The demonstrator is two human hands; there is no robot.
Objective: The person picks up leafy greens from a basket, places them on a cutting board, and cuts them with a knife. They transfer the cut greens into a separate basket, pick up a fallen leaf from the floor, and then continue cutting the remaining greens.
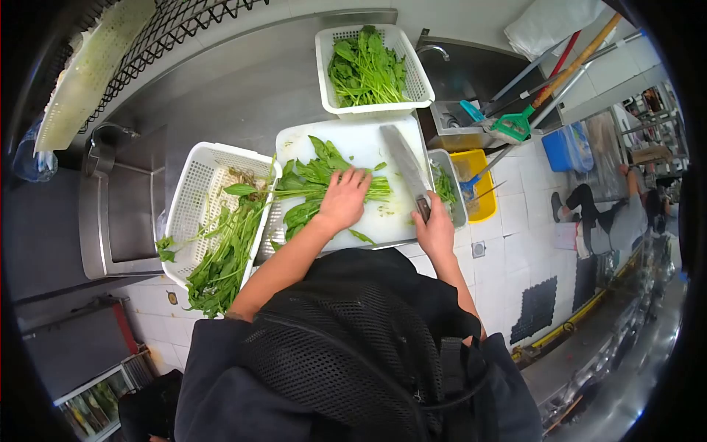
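The left hand (pixel 343 200) lies palm-down, fingers spread, pinning the spinach bunch (pixel 313 188) on the cutting board (pixel 361 140). The right hand (pixel 436 230) has its grip closed around the cleaver (pixel 405 166), blade raised over the board.

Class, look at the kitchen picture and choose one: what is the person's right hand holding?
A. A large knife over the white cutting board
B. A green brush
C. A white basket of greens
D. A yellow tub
A: the right hand grips the handle of a large knife whose blade lies over the white cutting board, while the left hand presses on the leafy greens.
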